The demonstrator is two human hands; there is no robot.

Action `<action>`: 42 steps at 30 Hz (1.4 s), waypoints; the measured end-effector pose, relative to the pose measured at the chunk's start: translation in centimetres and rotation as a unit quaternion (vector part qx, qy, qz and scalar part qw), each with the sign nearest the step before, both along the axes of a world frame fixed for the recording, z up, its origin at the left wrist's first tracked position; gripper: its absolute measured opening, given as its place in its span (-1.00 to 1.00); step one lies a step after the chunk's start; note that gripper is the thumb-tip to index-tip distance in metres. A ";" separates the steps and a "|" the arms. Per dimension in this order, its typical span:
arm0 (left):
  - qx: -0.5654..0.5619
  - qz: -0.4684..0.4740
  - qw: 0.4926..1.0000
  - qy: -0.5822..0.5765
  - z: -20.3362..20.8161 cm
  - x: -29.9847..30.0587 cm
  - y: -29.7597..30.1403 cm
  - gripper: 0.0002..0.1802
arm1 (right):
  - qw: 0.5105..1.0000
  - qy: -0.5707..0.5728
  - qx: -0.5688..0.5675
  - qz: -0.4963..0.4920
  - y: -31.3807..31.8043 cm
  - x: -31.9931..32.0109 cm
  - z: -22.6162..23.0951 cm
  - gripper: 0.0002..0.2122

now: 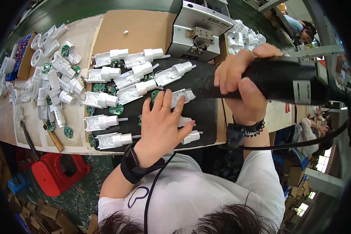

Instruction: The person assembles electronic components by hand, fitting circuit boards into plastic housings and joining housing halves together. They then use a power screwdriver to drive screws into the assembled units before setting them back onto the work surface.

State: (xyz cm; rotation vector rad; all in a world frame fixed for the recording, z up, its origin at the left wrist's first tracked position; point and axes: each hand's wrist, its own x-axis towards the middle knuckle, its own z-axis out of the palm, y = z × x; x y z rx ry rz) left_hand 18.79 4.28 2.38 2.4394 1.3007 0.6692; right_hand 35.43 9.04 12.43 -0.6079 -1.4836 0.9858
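Observation:
My right hand (243, 84) is closed round a black electric screwdriver (282, 76), which lies nearly level, its narrow end to the left. That end reaches over the black mat (206, 117) toward an open white plastic housing (184, 96). Spread flat, my left hand (159, 125) rests among the housings, index fingertip against that same one. Under its palm and thumb, other white housings are partly covered. A green circuit board (155, 95) shows by its middle fingertips. Rows of similar half-open housings (101, 100) with round collars lie left of it, several with green boards beside them.
A silver screw-feeder machine (199, 31) stands at the back beside a cardboard sheet (134, 31). Loose white parts (52, 84) and boards pile up at left, near a hammer (29, 136). More white parts (245, 37) lie back right. A red stool (58, 173) stands below the table.

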 end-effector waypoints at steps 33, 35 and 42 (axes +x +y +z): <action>-0.029 0.005 0.999 -0.033 -0.6 0.0 0.1 -0.51 | 0.997 -0.065 -0.024 0.040 -0.1 -1.4 -3.9 -0.63; -0.025 0.006 0.999 -0.030 -0.6 0.0 0.2 -0.51 | 0.998 -0.046 -0.035 0.039 -0.2 -1.5 -4.0 -0.63; 0.008 -0.001 0.999 -0.044 -0.7 0.0 0.3 -0.51 | 0.996 0.069 -0.039 0.045 1.8 0.1 -3.3 -0.63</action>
